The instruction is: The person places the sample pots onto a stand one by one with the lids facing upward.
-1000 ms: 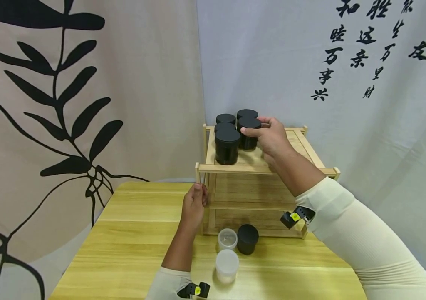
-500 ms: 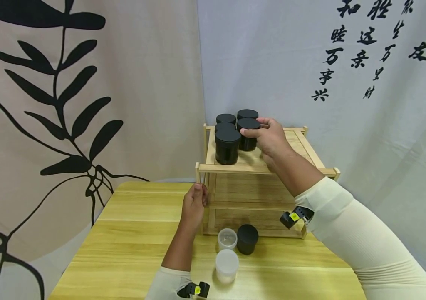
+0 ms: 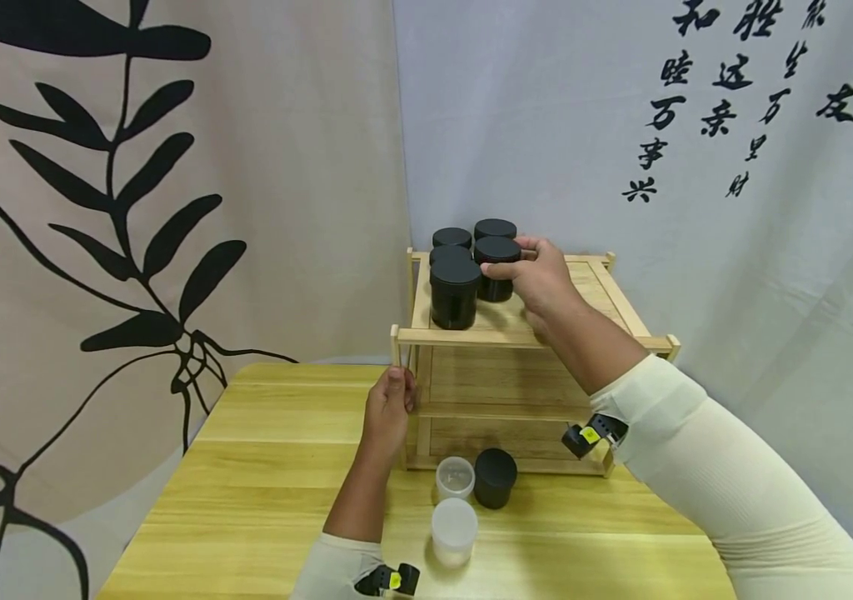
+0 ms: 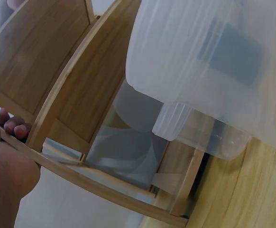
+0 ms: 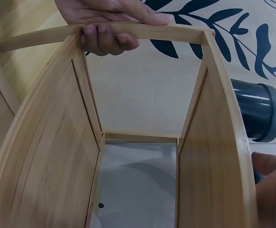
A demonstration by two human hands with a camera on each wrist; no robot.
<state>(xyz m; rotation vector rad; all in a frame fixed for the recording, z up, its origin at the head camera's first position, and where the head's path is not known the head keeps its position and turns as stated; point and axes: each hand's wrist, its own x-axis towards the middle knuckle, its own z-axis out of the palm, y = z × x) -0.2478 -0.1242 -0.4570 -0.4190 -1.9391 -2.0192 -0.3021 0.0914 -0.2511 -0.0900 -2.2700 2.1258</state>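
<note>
On the top shelf of a wooden rack (image 3: 546, 337), my right hand (image 3: 546, 279) holds a black lidded jar (image 3: 497, 271) between thumb and fingers. Several more black jars stand beside it, the nearest being a front-left jar (image 3: 454, 296). My left hand (image 3: 387, 408) grips the rack's front left post. In the left wrist view, the fingers (image 4: 17, 127) wrap round that post. The right wrist view shows the left hand (image 5: 110, 21) on the same post, while the right hand (image 5: 273, 185) appears only in part at the right edge.
Before the rack, a clear cup (image 3: 456, 478), a frosted white cup (image 3: 455, 532) and a black jar (image 3: 496, 477) stand on the wooden table (image 3: 261, 483). Bare lower shelves (image 3: 509, 375) lie below the top one. A printed curtain (image 3: 306, 208) hangs behind.
Almost nothing differs. Both hands keep their places, and the jar in the right hand shifts at most very slightly.
</note>
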